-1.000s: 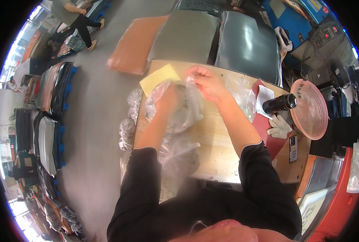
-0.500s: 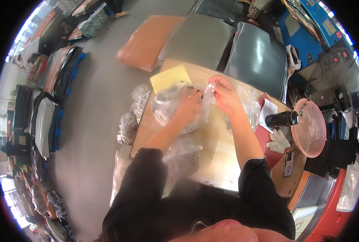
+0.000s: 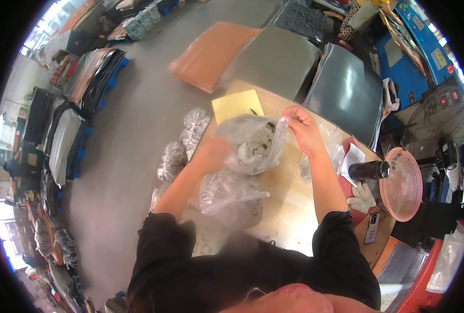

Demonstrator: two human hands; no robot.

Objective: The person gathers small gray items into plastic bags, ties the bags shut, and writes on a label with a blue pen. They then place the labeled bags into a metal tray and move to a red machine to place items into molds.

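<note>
A clear plastic bag (image 3: 231,129) lies on the wooden table, with many small greyish-green pieces (image 3: 255,148) showing inside it. My right hand (image 3: 303,127) pinches the bag's upper right edge between thumb and fingers. Smeared by motion, my left hand (image 3: 215,155) is at the bag's left side; its fingers cannot be made out. Nearer to me sits a second, filled plastic bag (image 3: 229,195) with a loose end pointing right. A sheet of yellow paper (image 3: 234,106) with a dark pen-like thing on it lies just beyond the first bag.
Several bundled plastic bags (image 3: 172,159) are beside the table's left edge. To the right are a black bottle (image 3: 368,170), a white glove (image 3: 362,198), a phone (image 3: 371,228) and a pink basket (image 3: 405,182). Stacked sheets (image 3: 276,60) stand beyond the table.
My left hand has moved left, off the bag's middle, so the pieces inside now show. My right hand still pinches the bag's edge. The whole view has shifted slightly.
</note>
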